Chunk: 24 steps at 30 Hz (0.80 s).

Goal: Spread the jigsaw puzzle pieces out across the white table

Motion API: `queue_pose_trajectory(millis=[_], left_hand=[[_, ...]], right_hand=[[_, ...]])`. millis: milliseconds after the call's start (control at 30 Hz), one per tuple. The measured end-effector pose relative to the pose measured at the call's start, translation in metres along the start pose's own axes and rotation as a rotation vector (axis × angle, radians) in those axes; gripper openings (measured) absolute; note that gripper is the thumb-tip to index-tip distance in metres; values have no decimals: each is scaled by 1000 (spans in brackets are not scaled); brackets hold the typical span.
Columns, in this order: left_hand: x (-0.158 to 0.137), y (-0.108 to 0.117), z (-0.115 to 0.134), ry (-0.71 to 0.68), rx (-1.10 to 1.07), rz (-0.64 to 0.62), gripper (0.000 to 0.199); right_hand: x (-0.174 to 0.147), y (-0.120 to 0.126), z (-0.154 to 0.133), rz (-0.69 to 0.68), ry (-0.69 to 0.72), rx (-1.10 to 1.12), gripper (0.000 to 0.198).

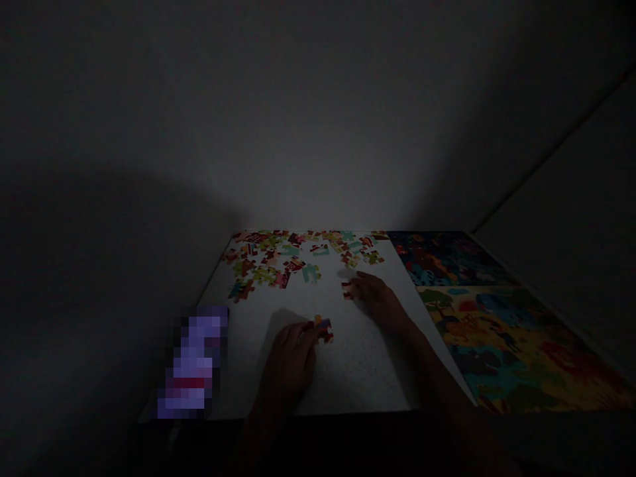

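The scene is dim. My left hand (293,351) rests low on the white table, its fingers closed on the left side of a red, yellow and purple puzzle piece (324,329); whether this is one piece or a few joined is too dark to tell. Farther forward and to the right, my right hand (376,298) pinches a reddish-brown and white puzzle piece (346,291) at its right edge. Beyond both hands lie several loose puzzle pieces (268,258), in green, red, pink and pale teal. A pale teal piece (311,273) lies nearest the right hand's piece.
A lit, pixelated screen (191,361) stands at the table's left edge. Along the right side lie a dark blue picture (442,258) and a yellow animal picture (517,351). Behind the white tabletop (368,371) rises a plain wall (318,132).
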<state>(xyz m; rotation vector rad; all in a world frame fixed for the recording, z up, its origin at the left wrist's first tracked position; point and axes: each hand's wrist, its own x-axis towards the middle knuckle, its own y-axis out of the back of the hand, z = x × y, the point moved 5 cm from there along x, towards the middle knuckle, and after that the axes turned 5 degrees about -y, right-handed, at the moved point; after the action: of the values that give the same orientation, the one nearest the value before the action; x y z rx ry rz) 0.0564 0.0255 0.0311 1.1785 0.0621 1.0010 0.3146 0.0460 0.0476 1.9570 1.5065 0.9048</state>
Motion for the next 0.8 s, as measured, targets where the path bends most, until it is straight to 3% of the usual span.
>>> queue_pose_trajectory(millis=[133, 200, 300, 433, 667, 800], left_hand=[[0, 0, 1, 14, 20, 15, 36], [0, -1, 2, -16, 16, -7, 36], [0, 0, 1, -34, 5, 0, 35], [0, 1, 0, -29, -13, 11, 34], [1, 1, -1, -33, -7, -3, 35], [2, 1, -1, -39, -8, -17, 34]], right_hand=[[2, 5, 21, 179, -73, -46, 39], [2, 4, 22, 197, -99, -84, 37], [1, -2, 15, 171, -94, -210, 31], [0, -11, 11, 100, -74, -379, 43], [0, -9, 23, -16, -136, -376, 56], [-1, -9, 19, -33, -138, -373, 47]])
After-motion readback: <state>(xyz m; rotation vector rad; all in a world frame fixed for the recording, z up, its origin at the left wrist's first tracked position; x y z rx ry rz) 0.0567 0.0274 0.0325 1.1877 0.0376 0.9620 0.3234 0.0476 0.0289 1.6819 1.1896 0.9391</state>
